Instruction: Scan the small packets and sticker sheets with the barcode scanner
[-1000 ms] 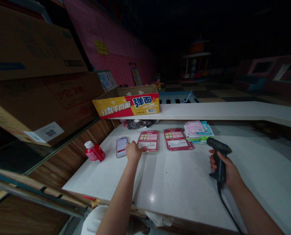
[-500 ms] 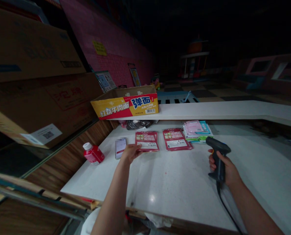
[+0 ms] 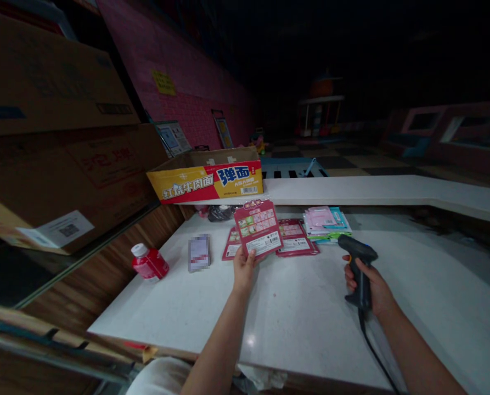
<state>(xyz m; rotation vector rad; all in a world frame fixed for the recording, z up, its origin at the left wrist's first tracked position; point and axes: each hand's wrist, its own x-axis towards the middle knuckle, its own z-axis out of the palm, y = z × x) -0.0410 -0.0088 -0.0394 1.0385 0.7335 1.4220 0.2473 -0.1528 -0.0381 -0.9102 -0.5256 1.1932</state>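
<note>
From the head cam: left hand (image 3: 243,270) has a red packet (image 3: 258,227) pinched along its bottom edge, thumb on the front, tilted up over the worktop. It's got a grid of little pictures, then a white label with barcodes; the print's too small for me to read. The right hand (image 3: 377,289) is wrapped round the grip of a dark scanner (image 3: 358,269), cable trailing down, no brand I can make out.

Best lettering is on the yellow-and-red noodle box (image 3: 203,184) beyond the left hand: 红烧牛肉面, plus a big blue 弹面 and a barcode at the corner. Far left of that hand, a brown carton (image 3: 117,159) says 沱牌 in faint red and wears a white sticker (image 3: 63,227) with a QR code. The carton on top (image 3: 59,71) has lettering too dim to trust.

Worktop (image 3: 302,318) is white and a bit shiny. Left of the left hand: a phone (image 3: 199,260), screen pixelated, then a red bottle (image 3: 151,264), white cap. More red packets (image 3: 298,251) lie just behind the held one, with pastel packets (image 3: 331,220) beyond the scanner. The noodle box sits on a raised white shelf (image 3: 351,189). Past it, pink wall (image 3: 191,71), yellow sign (image 3: 163,82) (blurry), checkered floor (image 3: 343,162), dark room.
</note>
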